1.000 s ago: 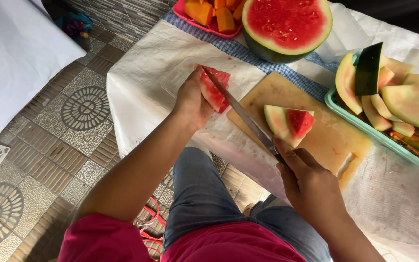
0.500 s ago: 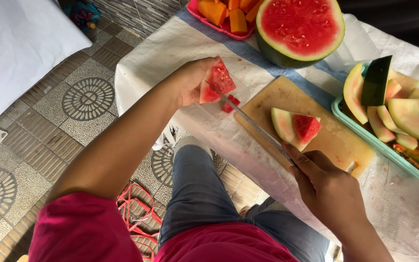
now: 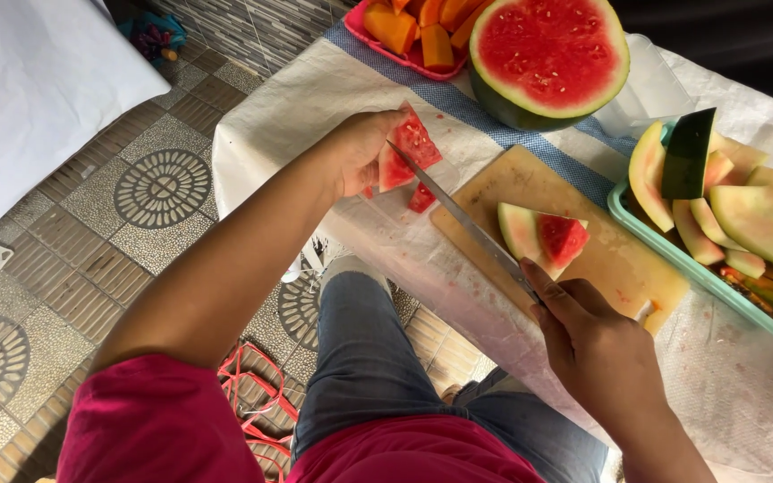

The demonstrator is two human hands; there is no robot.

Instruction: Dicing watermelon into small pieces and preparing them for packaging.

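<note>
So the left hand (image 3: pixel 360 152) is wrapped around a red watermelon piece (image 3: pixel 409 152), holding it up just off the near-left corner of the wooden cutting board (image 3: pixel 619 259), over the white cloth on the table (image 3: pixel 297 107). Fingers are curled shut on the piece, thumb side toward the board. The right hand (image 3: pixel 597 344) is clamped tight on the handle of a long knife (image 3: pixel 462 219), sitting at the board's near edge, and the blade runs diagonally from there up past the board's left corner until the tip is touching the piece in the left hand. A small red chunk (image 3: pixel 420 199) sits just below the blade, right beside the board's left corner.

On the board itself there's a watermelon wedge (image 3: pixel 543 237) with rind on, roughly in the middle, cut face pointing right. Behind the board, on the far side, is a halved watermelon (image 3: pixel 547 58) with its red face up, and left of that a pink tray (image 3: pixel 404 58) with orange fruit chunks. To the right of the board, touching close, a teal tray (image 3: pixel 664 255) is piled with rinds, pale green ones plus one dark green strip standing up.

Person's seated in jeans and a magenta top, patterned tile floor (image 3: pixel 154 197) to the left of the board and table.
</note>
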